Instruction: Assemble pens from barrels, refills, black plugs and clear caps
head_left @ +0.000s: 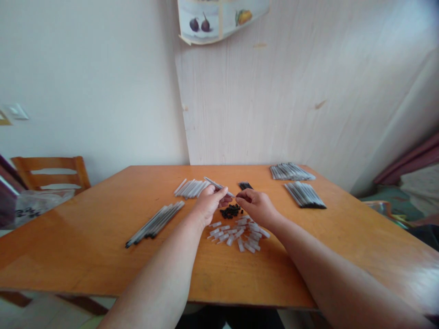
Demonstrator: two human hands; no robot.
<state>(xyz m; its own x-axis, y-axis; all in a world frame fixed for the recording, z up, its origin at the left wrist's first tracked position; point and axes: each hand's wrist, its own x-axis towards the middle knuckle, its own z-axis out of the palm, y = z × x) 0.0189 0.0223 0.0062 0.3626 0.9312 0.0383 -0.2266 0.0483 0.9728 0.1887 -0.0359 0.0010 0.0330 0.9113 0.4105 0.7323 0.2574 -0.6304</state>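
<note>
My left hand (210,202) is closed round a slim, translucent pen barrel (213,183), which slants from upper left down to the right. At the barrel's lower right end, my right hand (256,205) has its fingers pinched together; whatever small part they hold is too small to make out. Just below the hands lies a heap of small black plugs (231,211). Nearer to me, many whitish translucent caps with thin tips (240,234) are scattered. Behind my left hand is a row of pale tubes (192,188), and behind my right hand a few dark, thin rods (245,185).
On the wooden table (103,256), long grey tubes with black ends (156,224) lie at the left. Two stacks of similar grey pens, a far one (291,171) and a nearer one (304,195), lie at the right. A wooden chair (51,171) stands beyond the left edge.
</note>
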